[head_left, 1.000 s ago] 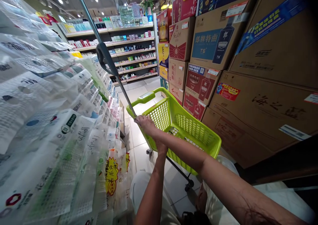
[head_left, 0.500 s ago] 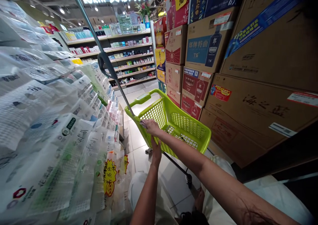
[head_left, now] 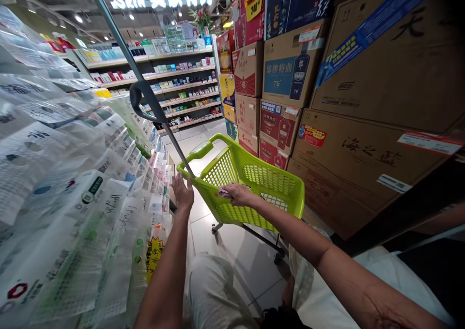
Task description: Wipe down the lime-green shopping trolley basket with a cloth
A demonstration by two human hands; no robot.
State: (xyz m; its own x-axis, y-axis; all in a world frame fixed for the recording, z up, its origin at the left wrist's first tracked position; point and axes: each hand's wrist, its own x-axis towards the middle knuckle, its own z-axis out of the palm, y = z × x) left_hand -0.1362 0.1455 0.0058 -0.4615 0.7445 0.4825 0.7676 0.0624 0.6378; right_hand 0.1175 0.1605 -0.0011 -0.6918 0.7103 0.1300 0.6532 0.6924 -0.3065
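In front of me stands a lime green wheeled shopping basket [head_left: 272, 169]. My right hand [head_left: 240, 194] is closed on a crumpled greyish cloth [head_left: 224, 192] at the basket's near side rim. By the basket's left corner, my left hand [head_left: 182, 192] has its fingers stretched upward and apart, with nothing visible in it. It is close to the foot of a grey metal pole [head_left: 178, 145], which rises from that corner and bears a dark loop handle [head_left: 147, 101]. Whether the left fingers touch the basket I cannot tell.
Plastic-wrapped packs [head_left: 69, 193] are piled along the left, with a yellow price tag [head_left: 155, 256]. Stacked cartons [head_left: 348, 140] wall the right side. Shelves of small goods [head_left: 185, 94] stand at the back. Basket wheels [head_left: 279, 255] rest on the tiled floor [head_left: 203, 227].
My left hand has left the basket's near side and moved up and left, fingers spread. My right hand has slid the cloth right along the rim. The view has shifted slightly.
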